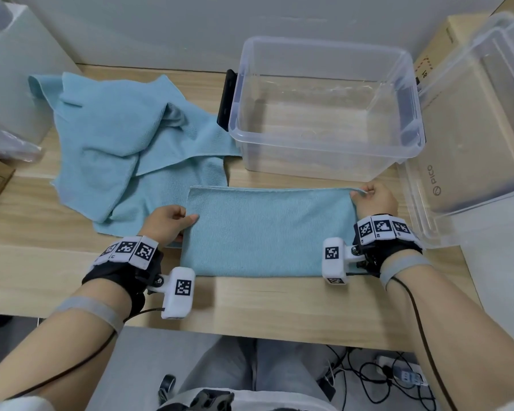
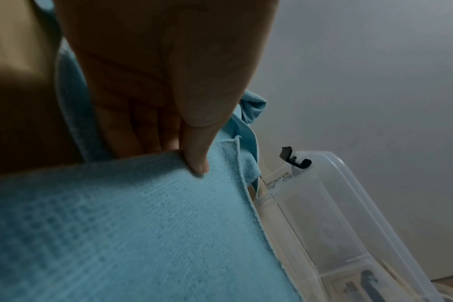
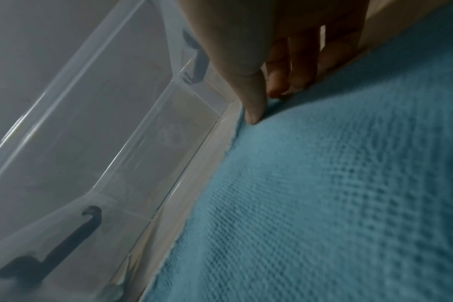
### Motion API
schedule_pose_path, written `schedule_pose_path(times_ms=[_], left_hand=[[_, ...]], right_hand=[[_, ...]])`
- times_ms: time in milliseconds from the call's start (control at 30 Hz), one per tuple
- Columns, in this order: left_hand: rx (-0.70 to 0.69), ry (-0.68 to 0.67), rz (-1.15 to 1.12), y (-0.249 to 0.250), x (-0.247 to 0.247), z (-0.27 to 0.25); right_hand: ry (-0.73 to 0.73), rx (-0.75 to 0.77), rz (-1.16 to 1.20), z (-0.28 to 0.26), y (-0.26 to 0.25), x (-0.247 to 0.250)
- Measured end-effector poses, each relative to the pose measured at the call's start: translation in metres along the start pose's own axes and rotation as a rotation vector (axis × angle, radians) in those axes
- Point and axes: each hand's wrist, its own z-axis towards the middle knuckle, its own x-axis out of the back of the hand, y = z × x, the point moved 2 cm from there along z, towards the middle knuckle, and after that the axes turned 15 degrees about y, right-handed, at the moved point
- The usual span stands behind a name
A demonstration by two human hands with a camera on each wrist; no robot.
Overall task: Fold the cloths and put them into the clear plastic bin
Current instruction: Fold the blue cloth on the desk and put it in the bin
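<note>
A light-blue cloth (image 1: 264,232), folded into a wide rectangle, lies flat on the wooden table in front of me. My left hand (image 1: 187,223) pinches its left edge; in the left wrist view the thumb lies on top of the cloth (image 2: 142,235) and the fingers (image 2: 148,139) go under it. My right hand (image 1: 361,194) pinches the far right corner, thumb on the cloth (image 3: 336,194) and fingers (image 3: 279,85) curled at the edge. The clear plastic bin (image 1: 324,44) stands just behind the cloth with nothing in it.
More light-blue cloths (image 1: 125,137) lie crumpled in a heap at the back left, partly under the folded one. A clear lid (image 1: 472,129) leans at the right over a cardboard box. White boxes stand at the left. The bin has black latches (image 1: 227,102).
</note>
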Motion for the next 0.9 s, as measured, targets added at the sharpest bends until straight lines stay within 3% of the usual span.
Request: schedule_pose_path(times_ms=[133,200,267,367,467,633,733,800,900], left_hand=[[0.025,-0.026,0.027,0.006,0.002,-0.003],[0.066,-0.08,0.052,0.01,0.002,-0.007],[0.087,-0.145,0.059,0.018,0.002,-0.012],[0.062,-0.166,0.022,0.035,0.003,-0.021],[0.036,-0.209,-0.078,0.056,-0.003,-0.032],[0.03,-0.422,-0.205,0.079,-0.043,-0.057],[0.071,-0.539,-0.207,0.073,-0.061,-0.066],[0.073,-0.503,-0.193,0.068,-0.064,-0.065],[0.084,-0.314,-0.182,0.06,-0.061,-0.059]], right_hand=[[0.016,-0.013,0.062,-0.01,-0.003,0.004],[-0.053,-0.008,0.142,-0.024,-0.014,0.003],[-0.316,-0.037,0.215,-0.049,-0.031,-0.004],[-0.851,-0.106,0.23,-0.098,-0.058,-0.016],[-1.079,-0.166,0.278,-0.131,-0.068,-0.027],[-1.114,-0.335,0.435,-0.133,-0.062,-0.031],[-1.036,-0.384,0.485,-0.128,-0.052,-0.03],[-0.958,-0.309,0.391,-0.125,-0.044,-0.032],[-0.848,-0.161,0.284,-0.122,-0.034,-0.039]])
